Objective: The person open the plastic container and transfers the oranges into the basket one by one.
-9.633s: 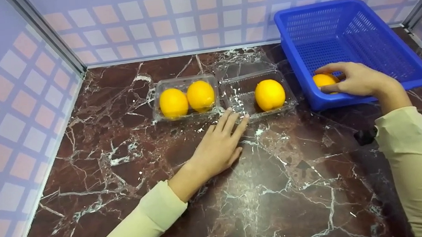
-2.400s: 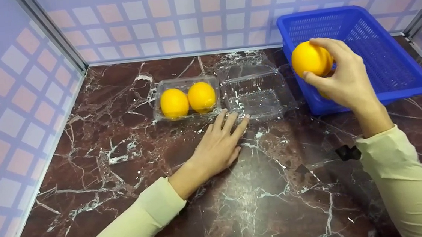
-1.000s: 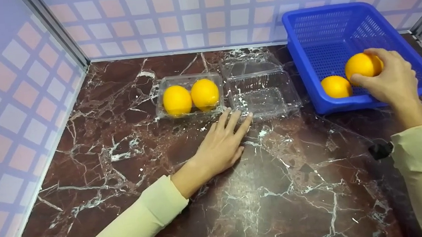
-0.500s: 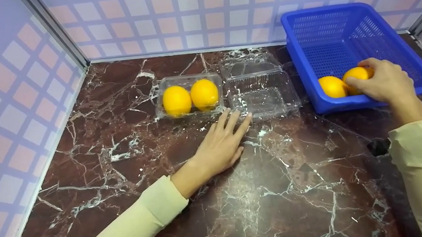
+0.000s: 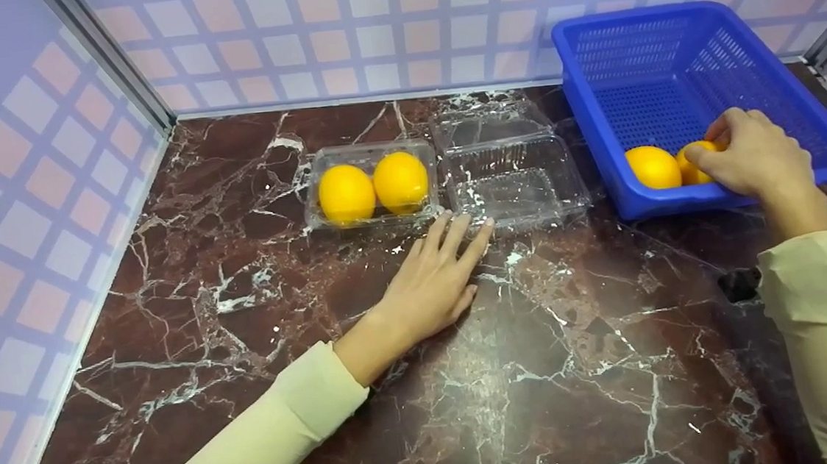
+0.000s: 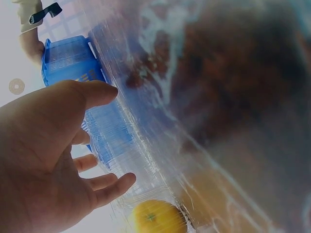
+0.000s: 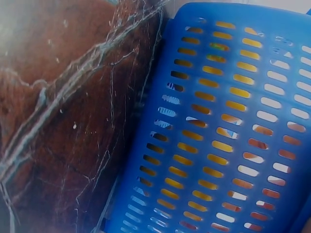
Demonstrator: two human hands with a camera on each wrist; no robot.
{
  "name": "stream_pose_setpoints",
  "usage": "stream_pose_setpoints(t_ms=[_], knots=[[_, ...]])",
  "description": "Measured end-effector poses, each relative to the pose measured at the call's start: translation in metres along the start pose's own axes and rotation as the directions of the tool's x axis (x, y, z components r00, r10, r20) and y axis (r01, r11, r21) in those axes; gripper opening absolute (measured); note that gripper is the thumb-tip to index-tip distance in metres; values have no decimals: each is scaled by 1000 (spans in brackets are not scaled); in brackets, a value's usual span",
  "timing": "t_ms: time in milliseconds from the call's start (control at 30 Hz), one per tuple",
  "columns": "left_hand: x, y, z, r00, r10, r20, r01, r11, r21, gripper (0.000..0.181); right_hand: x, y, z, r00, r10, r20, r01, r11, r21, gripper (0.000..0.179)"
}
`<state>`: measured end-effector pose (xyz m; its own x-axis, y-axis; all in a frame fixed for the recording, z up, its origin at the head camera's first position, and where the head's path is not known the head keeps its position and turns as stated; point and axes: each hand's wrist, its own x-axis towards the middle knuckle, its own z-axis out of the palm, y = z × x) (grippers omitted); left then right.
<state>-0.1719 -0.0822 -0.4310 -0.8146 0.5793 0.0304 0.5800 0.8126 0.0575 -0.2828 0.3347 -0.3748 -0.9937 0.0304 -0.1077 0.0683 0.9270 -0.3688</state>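
My right hand point(image 5: 758, 153) reaches over the front rim of the blue plastic basket point(image 5: 677, 204) and grips an orange point(image 5: 694, 163) low inside it, partly hidden by the fingers. Close against it on the left sits another orange point(image 5: 653, 167). In the right wrist view, orange colour shows through the slots of the basket wall point(image 7: 228, 141). My left hand point(image 5: 429, 290) rests on the table, fingers spread, fingertips at the front edges of two clear plastic boxes. The left clear box point(image 5: 367, 156) holds two oranges point(image 5: 373, 189); the right clear box point(image 5: 517, 194) shows its bare bottom, lid folded back.
The dark red marble-patterned table point(image 5: 249, 392) meets a tiled-pattern back wall point(image 5: 368, 36) behind the boxes and basket. A left side panel point(image 5: 36, 217) bounds the table. A small black object point(image 5: 740, 284) is at the right sleeve.
The orange from the right clear box is gone from there. My right hand has carried an orange over the basket's left rim and lowered it beside the other one. The left hand stays put.
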Motion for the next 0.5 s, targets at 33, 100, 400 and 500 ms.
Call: stream_pose_setpoints(t_ms=[33, 100, 400, 500], knots=[[0, 0, -1, 1000, 0, 4, 0, 1000, 1, 83, 0, 0, 0, 1000, 2, 1, -2, 1000, 3, 70], [1, 0, -1, 1000, 2, 5, -2, 1000, 2, 83, -1, 0, 0, 1000, 8, 1, -8, 1000, 8, 71], [0, 0, -1, 1000, 3, -9, -3, 1000, -1, 83, 1, -1, 0, 1000, 10, 3, -10, 1000, 12, 71], [0, 0, 0, 1000, 1, -5, -1, 1000, 0, 83, 1, -1, 0, 1000, 16, 7, -16, 1000, 8, 72]])
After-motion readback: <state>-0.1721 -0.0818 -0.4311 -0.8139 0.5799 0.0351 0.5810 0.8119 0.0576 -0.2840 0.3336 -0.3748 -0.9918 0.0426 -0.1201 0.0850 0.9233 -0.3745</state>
